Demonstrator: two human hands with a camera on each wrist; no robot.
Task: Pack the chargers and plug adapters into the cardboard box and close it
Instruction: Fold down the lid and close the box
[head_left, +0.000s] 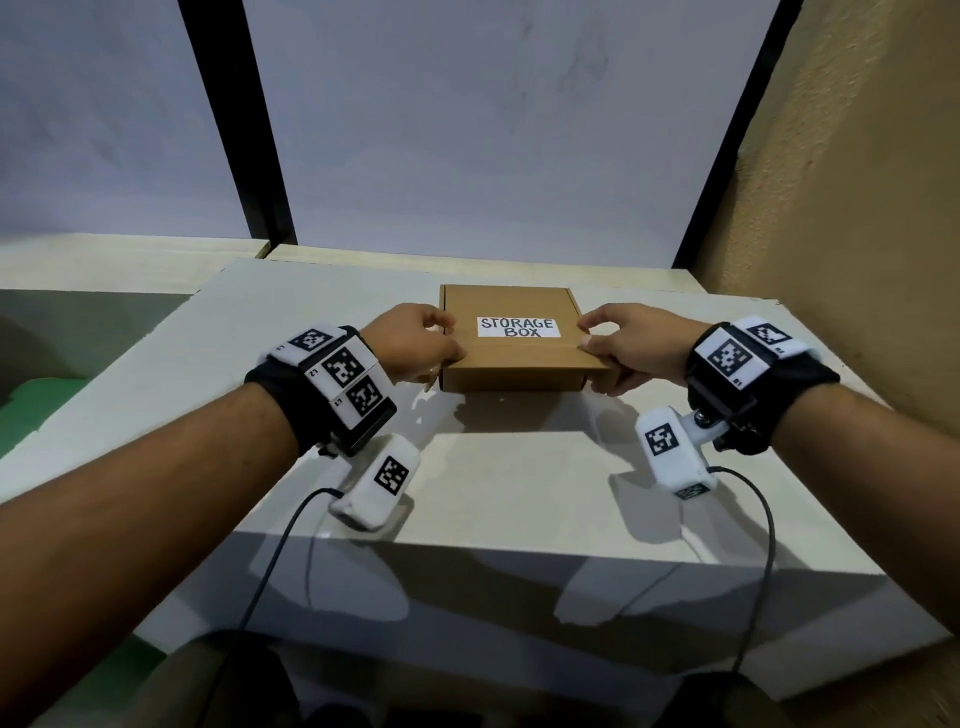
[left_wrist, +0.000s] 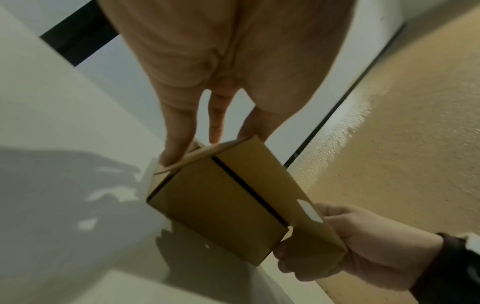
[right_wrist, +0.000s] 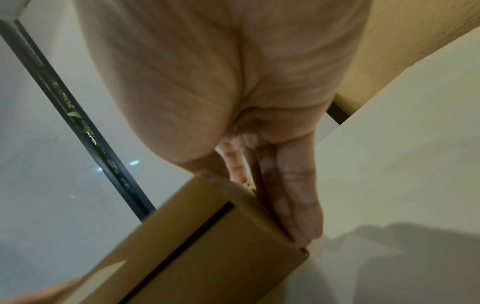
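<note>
We are gripping a flat, square cardboard box (head_left: 511, 340) of plain brown corrugated board at the far middle of a smooth pale table (head_left: 571, 493). Our left hand (head_left: 413, 343) is clasping its left edge, our right hand (head_left: 631, 345) its right edge, lid down, white "STORAGE BOX" label (head_left: 517, 327) facing up.
</note>
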